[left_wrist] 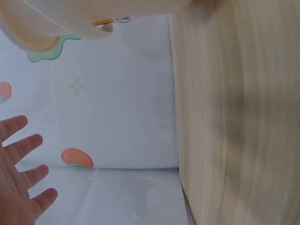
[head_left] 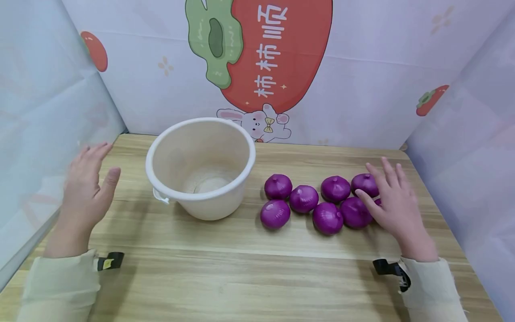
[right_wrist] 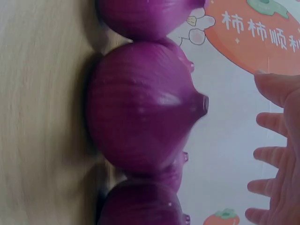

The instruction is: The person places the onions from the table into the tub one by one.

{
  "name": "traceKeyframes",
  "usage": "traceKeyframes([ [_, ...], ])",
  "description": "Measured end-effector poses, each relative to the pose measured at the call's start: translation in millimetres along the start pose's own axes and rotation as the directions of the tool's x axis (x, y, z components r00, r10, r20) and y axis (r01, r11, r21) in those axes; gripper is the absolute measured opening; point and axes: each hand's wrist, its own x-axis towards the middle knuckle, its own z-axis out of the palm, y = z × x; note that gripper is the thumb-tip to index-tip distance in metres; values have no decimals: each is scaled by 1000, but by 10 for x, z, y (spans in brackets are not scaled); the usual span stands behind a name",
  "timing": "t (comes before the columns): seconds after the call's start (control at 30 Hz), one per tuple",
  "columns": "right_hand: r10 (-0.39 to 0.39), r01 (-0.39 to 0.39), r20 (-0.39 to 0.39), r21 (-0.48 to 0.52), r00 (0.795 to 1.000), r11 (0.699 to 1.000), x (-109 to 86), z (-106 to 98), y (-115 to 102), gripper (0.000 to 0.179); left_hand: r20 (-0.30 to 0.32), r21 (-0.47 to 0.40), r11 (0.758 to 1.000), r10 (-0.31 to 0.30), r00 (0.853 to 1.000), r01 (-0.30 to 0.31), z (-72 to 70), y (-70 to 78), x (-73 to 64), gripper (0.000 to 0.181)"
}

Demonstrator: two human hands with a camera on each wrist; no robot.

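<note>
Purple onions (head_left: 327, 218) are grouped at the head view's centre right, partly covered by the right hand (head_left: 394, 205), fingers spread; at left, the left hand (head_left: 84, 188) is held near a bucket (head_left: 217, 208), fingers extended.

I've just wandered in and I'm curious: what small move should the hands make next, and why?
Probably, the right hand should lower and grip one of the purple onions: it hovers, empty with fingers spread, over their right end, while the white bucket has no onions in it.

Fruit-printed pale backdrop (head_left: 362, 103), wooden tabletop (head_left: 233, 281)
</note>
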Motion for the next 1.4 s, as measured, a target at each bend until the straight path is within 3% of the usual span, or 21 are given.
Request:
traceKeyframes([
  [0.13,-71,76,-98,52,993,996,9,50,-44,62,-73,-97,991,84,994,-91,104,107,68,48],
  [0.3,-116,135,-157,112,981,985,42,83,-131,58,-94,-150,982,101,990,-114,196,219,155,48],
  [0.6,-154,175,-147,142,977,974,100,177,-240,57,7,-134,983,131,991,-129,252,377,307,50],
  [0.77,-179,201,-138,160,974,966,128,207,-299,57,20,-130,979,160,987,-156,278,412,320,51],
  [1.1,-206,226,-122,184,971,957,184,278,-425,55,10,-215,970,119,993,-114,383,520,279,53],
  [1.4,-220,232,-80,217,972,948,214,370,-556,58,47,-225,970,108,993,-95,443,560,253,53],
])
